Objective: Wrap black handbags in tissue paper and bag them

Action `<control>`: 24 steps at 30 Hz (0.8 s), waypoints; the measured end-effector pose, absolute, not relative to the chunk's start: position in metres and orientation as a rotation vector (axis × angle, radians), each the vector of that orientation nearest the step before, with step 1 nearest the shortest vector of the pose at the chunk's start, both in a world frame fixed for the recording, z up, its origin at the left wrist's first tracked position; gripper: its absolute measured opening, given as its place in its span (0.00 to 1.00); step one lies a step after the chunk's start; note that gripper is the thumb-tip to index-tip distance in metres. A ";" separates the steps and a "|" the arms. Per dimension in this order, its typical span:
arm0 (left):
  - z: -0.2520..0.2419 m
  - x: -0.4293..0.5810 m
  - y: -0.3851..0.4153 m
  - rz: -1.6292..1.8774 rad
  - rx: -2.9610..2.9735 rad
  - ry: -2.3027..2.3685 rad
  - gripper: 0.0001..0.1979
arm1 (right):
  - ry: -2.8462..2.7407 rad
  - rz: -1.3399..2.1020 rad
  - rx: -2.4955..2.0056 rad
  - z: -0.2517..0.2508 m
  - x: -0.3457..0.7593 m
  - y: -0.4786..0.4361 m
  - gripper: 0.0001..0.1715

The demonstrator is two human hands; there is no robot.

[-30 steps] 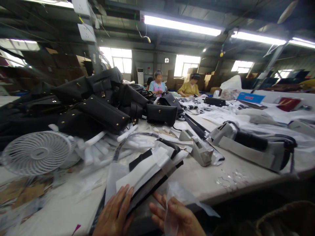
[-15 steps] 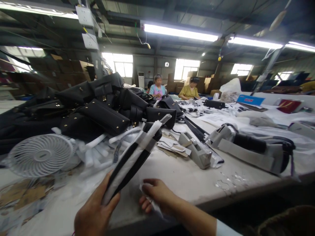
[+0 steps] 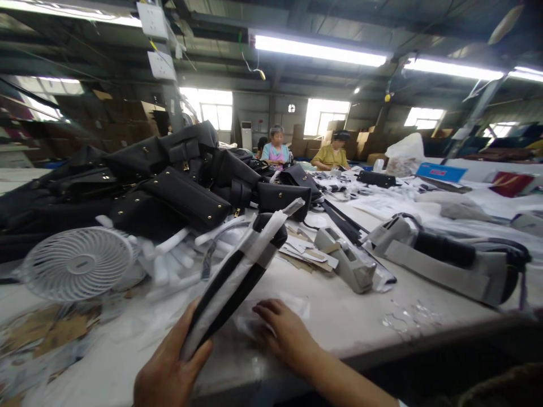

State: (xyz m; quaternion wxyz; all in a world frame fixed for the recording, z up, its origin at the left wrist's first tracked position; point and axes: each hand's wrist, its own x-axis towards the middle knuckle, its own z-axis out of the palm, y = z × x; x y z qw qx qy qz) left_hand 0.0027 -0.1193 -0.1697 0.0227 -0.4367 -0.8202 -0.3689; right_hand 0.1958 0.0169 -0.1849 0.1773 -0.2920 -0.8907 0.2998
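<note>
My left hand (image 3: 172, 362) is closed around the lower end of a folded black bag strap (image 3: 227, 271). White wrapping runs along the strap, and a translucent band circles it near its top. The strap tilts up to the right, above the white table (image 3: 326, 314). To its right, my right hand (image 3: 286, 333) is low over the table with fingers curled on a thin clear plastic sheet (image 3: 297, 307). The undersides of those fingers are hidden, and part of the sheet lies spread beyond them.
Black handbags (image 3: 182, 195) are heaped at the back left, behind a white fan (image 3: 80, 264). Card pieces (image 3: 307, 249) and a grey tape dispenser (image 3: 345, 263) sit mid-table. A partly wrapped bag (image 3: 449, 254) lies right. Two people (image 3: 331, 158) sit across the table.
My right hand has moved slightly right and up, and its plastic, crumpled before, now spreads over the table. My left hand keeps the strap. The whole view has shifted slightly.
</note>
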 end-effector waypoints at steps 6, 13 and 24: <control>-0.166 0.007 -0.118 -1.076 -1.336 -2.546 0.26 | -2.491 0.733 -0.721 -0.216 0.208 -0.002 0.20; -0.171 -0.005 -0.116 -1.039 -1.458 -2.431 0.26 | -1.533 1.851 -1.156 -0.205 0.175 0.015 0.09; -0.207 -0.004 -0.120 -0.750 -1.869 -1.832 0.29 | -1.275 2.111 -0.982 -0.206 0.162 0.018 0.15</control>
